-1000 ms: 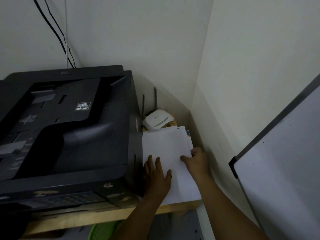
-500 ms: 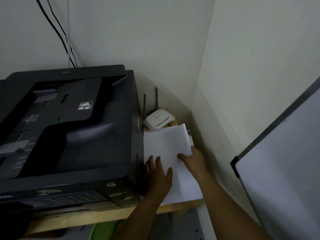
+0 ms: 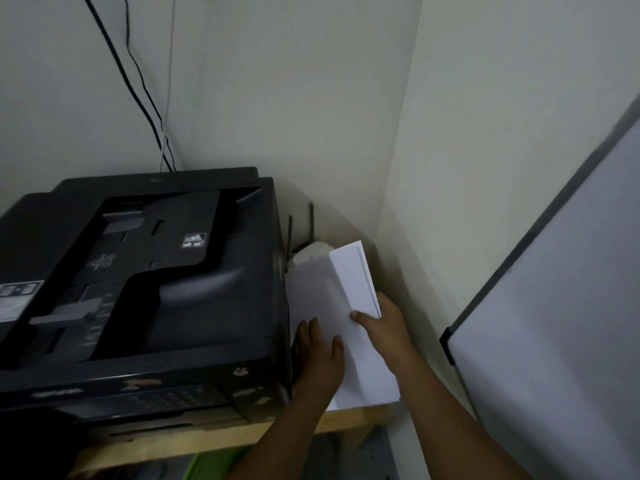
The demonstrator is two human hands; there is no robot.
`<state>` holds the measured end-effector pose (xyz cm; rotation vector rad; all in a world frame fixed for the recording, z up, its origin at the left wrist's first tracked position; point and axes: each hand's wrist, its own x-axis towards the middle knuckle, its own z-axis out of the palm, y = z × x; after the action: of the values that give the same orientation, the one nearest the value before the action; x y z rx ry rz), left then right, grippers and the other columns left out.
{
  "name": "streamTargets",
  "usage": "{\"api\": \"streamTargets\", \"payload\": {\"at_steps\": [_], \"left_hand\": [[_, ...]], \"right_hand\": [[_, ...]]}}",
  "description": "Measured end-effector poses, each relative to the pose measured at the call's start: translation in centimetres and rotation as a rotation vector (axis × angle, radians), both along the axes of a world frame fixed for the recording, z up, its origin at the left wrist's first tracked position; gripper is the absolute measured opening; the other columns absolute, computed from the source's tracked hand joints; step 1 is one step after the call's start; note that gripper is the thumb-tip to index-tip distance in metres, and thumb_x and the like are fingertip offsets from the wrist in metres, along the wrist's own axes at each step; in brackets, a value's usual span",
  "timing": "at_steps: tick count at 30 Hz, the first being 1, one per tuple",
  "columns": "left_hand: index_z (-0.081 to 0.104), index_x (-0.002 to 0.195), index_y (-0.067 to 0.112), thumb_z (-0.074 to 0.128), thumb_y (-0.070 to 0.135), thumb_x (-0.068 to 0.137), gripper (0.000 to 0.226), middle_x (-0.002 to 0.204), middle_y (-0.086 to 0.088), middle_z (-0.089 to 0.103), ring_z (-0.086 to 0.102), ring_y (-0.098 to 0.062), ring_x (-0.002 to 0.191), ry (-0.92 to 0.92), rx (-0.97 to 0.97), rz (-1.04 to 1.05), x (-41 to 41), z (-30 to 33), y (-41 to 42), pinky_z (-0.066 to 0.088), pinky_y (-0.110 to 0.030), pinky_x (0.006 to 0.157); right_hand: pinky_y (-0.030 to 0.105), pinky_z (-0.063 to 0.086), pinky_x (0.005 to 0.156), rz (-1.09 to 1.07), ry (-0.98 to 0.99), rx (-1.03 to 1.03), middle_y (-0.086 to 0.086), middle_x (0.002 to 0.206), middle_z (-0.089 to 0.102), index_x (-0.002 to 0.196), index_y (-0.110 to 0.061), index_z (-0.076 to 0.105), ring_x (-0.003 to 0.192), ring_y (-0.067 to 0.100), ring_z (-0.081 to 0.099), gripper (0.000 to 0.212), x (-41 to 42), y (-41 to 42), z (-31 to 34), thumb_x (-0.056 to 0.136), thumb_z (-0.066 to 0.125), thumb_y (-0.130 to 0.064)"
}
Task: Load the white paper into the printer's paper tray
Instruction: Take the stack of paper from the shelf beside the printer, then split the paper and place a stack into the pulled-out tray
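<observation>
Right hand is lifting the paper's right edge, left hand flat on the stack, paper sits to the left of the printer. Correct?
Not quite: the head view shows the white paper to the right of the black printer, not its left. The rest holds: the right hand grips the lifted right edge, and the left hand lies flat on the stack.

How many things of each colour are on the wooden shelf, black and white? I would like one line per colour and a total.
Black: 1, the printer
White: 2, the paper stack that the right hand lifts and the left hand presses, and the router behind
Total: 3
</observation>
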<state>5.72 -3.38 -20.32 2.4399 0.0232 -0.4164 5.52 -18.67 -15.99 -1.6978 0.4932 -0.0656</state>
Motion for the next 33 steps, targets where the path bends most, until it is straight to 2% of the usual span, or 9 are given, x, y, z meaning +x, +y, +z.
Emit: {"api": "streamTargets", "payload": {"at_steps": [3,6,10,14,17,21,25,29,33], "left_hand": [[0.007,0.169,0.026,0.029,0.062,0.109,0.074,0.178,-0.002,0.012,0.023,-0.029,0.162,-0.05,-0.018,0.013,-0.7,3.2,-0.3,0.028,-0.05,0.129],[0.012,0.166,0.027,0.033,0.067,0.105,0.075,0.173,-0.001,0.022,0.032,-0.029,0.158,-0.085,-0.107,0.056,-1.3,7.4,-0.6,0.038,-0.051,0.125],[0.029,0.159,0.019,0.047,0.056,0.107,0.067,0.158,-0.007,0.044,0.051,-0.028,0.144,-0.182,-0.28,0.079,-1.5,14.2,-0.7,0.049,-0.041,0.114],[0.03,0.164,0.011,0.049,0.056,0.106,0.076,0.166,-0.014,0.041,0.046,-0.035,0.149,-0.294,-0.287,0.029,-0.9,20.4,-0.2,0.043,-0.049,0.121],[0.027,0.165,0.014,0.047,0.065,0.103,0.083,0.169,-0.013,0.036,0.044,-0.036,0.151,-0.355,-0.332,0.039,-0.2,24.8,0.7,0.043,-0.056,0.121],[0.024,0.167,0.014,0.055,0.064,0.101,0.089,0.171,-0.014,0.029,0.037,-0.036,0.154,-0.423,-0.456,0.116,1.2,30.1,3.2,0.04,-0.053,0.122],[0.017,0.169,0.011,0.068,0.062,0.095,0.104,0.17,-0.016,0.035,0.041,-0.037,0.153,-0.328,-0.674,0.222,3.5,34.4,8.0,0.043,-0.05,0.12],[0.044,0.156,0.016,0.083,0.047,0.089,0.084,0.146,-0.008,0.064,0.065,-0.028,0.124,-0.182,-0.92,0.177,6.4,37.0,15.9,0.055,-0.045,0.101],[0.057,0.147,0.019,0.085,0.03,0.09,0.065,0.138,-0.003,0.071,0.067,-0.031,0.126,-0.132,-1.019,0.074,8.7,39.3,25.4,0.059,-0.05,0.1]], "right_hand": [[0.036,0.059,0.081,-0.003,-0.038,0.027,-0.002,0.12,0.073,0.131,-0.026,0.064,0.108,0.021,0.07,0.037,-1.3,-0.3,3.8,0.097,0.078,-0.021],[0.029,0.054,0.074,-0.014,-0.056,0.003,-0.006,0.116,0.071,0.127,-0.027,0.062,0.105,0.018,0.069,0.033,-2.2,-0.8,7.9,0.098,0.077,-0.023],[0.032,0.056,0.076,-0.057,-0.106,-0.053,-0.004,0.116,0.071,0.129,-0.023,0.063,0.102,0.017,0.069,0.034,-3.4,-1.9,14.1,0.098,0.078,-0.024],[0.047,0.061,0.093,-0.069,-0.205,-0.091,-0.002,0.119,0.075,0.13,-0.023,0.067,0.107,0.023,0.073,0.037,-4.2,-2.5,20.8,0.095,0.081,-0.024],[0.043,0.061,0.089,-0.06,-0.298,-0.124,-0.004,0.117,0.076,0.127,-0.023,0.067,0.105,0.02,0.073,0.034,-4.3,-2.0,25.7,0.095,0.08,-0.023],[0.041,0.061,0.086,-0.054,-0.388,-0.114,-0.003,0.118,0.076,0.127,-0.022,0.067,0.104,0.021,0.073,0.036,-3.8,-0.3,30.9,0.094,0.081,-0.024],[0.034,0.059,0.079,-0.027,-0.456,-0.073,-0.003,0.118,0.077,0.126,-0.021,0.068,0.103,0.02,0.074,0.036,-2.7,2.6,34.7,0.094,0.083,-0.025],[0.026,0.061,0.076,0.05,-0.51,0.008,-0.006,0.115,0.079,0.123,-0.023,0.07,0.099,0.016,0.078,0.033,-0.8,7.8,36.7,0.093,0.085,-0.023],[0.034,0.066,0.084,0.136,-0.542,0.074,-0.006,0.114,0.082,0.121,-0.024,0.072,0.099,0.016,0.08,0.034,2.0,15.2,37.1,0.091,0.088,-0.022]]}}
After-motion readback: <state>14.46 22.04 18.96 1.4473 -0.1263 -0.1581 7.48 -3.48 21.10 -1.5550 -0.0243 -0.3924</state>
